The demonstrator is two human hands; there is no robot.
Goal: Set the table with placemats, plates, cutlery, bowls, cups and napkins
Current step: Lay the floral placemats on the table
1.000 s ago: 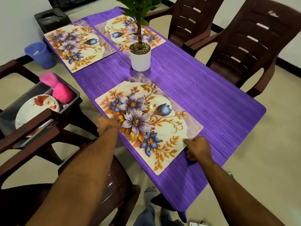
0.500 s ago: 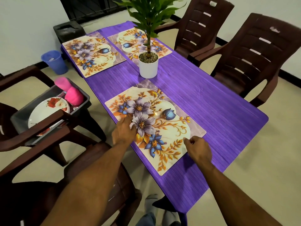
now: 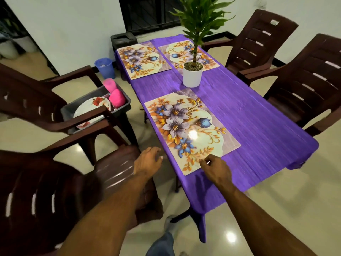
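A floral placemat (image 3: 191, 130), cream with purple and blue flowers and orange leaves, lies flat on the near half of a tabletop (image 3: 258, 126) covered in a purple cloth. Its long edge runs close along the tabletop's left side. A bright spot of ceiling light glints on its glossy surface.

The person's right hand (image 3: 215, 169) sits at the placemat's near corner, fingers curled inward, the fingertips right at the mat's edge; whether they pinch the mat or only touch it cannot be told. The left hand (image 3: 147, 160) hangs just off the tabletop's left edge, above a chair seat, fingers loosely spread and holding nothing.

Beyond the near placemat stands a white pot (image 3: 192, 75) with a tall green leafy plant. Past it, at the far end, two more matching placemats lie side by side: one on the left (image 3: 142, 60), one on the right (image 3: 184, 52) partly hidden behind the pot and stem.

To the left of the tabletop, a grey tub (image 3: 118, 103) rests on a dark brown plastic chair (image 3: 46, 100). In it lie a white plate with a red flower print (image 3: 90, 110) and two pink cups (image 3: 113, 93). A second brown chair (image 3: 55, 191) stands nearest the person. Two more brown chairs (image 3: 295, 74) stand along the right side. A blue bin (image 3: 105, 67) sits on the pale tiled floor near the far left corner.
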